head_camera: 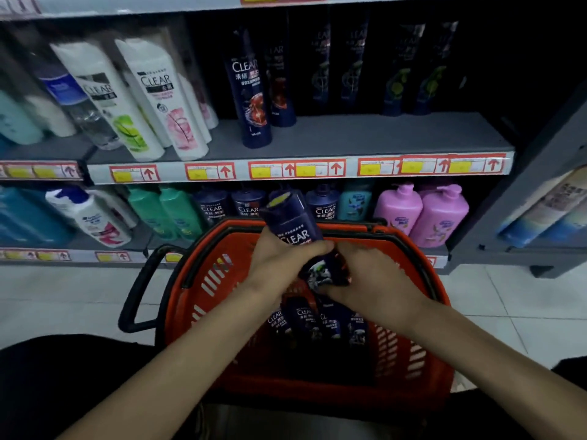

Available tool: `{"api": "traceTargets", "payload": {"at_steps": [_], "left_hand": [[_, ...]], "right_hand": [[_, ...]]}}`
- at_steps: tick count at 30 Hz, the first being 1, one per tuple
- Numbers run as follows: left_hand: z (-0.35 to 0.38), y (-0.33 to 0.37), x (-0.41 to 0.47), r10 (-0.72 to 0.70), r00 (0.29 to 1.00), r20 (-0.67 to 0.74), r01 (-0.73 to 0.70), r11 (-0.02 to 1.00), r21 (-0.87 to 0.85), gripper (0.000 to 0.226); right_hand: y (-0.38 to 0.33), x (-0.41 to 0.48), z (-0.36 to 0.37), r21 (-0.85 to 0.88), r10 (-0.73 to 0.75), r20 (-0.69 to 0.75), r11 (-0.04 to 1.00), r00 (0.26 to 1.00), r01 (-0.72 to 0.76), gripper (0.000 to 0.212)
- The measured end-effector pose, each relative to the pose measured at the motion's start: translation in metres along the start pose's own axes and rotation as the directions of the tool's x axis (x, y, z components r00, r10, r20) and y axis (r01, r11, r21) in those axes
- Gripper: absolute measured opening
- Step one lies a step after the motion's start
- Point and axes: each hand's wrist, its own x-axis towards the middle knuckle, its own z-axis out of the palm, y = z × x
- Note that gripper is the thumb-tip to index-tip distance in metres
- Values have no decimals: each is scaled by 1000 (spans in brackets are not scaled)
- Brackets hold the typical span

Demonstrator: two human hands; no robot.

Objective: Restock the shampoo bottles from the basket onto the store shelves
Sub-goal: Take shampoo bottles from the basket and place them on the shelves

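Forearms, two, reaching over orange basket. Left hand and right hand both clasp one dark blue shampoo bottle, cap tilted away toward shelving, probably steadied for lifting out. Below hands: further matching bottles upright in basket. Above hands: middle shelf, bare patch beside like stock, likely destination.

— What are the hands doing?
— Left hand and right hand both grip a dark blue shampoo bottle above the red basket.
— And the basket?
— More dark bottles lie inside.
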Motion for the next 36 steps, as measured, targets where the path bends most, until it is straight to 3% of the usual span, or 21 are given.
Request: {"api": "traceTargets", "payload": {"at_steps": [6,11,14,17,20,23,26,30,32,36], "left_hand": [[-11,10,14,30,998,-48,-36,991,-127,45],[-9,4,25,16,995,-98,-14,1000,25,63],[-7,4,22,-14,998,-59,17,999,52,51],[-7,9,17,-27,999,-19,28,998,47,42],[-10,16,13,-48,998,51,49,999,-7,45],[-14,21,13,-60,993,105,64,997,-36,45],[-16,19,14,-69,993,100,72,997,-25,43],[-17,20,13,-67,992,107,69,997,-20,39],[-16,23,11,-49,989,139,48,999,8,36],[-16,26,3,34,972,234,-53,996,76,20]], "right_hand": [[-25,2,4,-63,12,-183,998,983,-24,88],[-39,16,16,4,142,-161,990,977,-143,76],[-32,28,17,187,244,-15,953,970,-237,61],[-25,34,10,511,297,134,797,946,-322,67],[-19,34,6,770,323,222,521,920,-368,62],[-11,31,3,875,349,338,226,874,-428,36],[-14,26,-10,908,251,390,57,886,-416,30],[-16,23,-22,938,209,345,-40,915,-345,32],[-15,22,-26,945,220,322,-8,921,-328,38],[-12,21,-30,949,256,277,77,926,-305,30]]}}
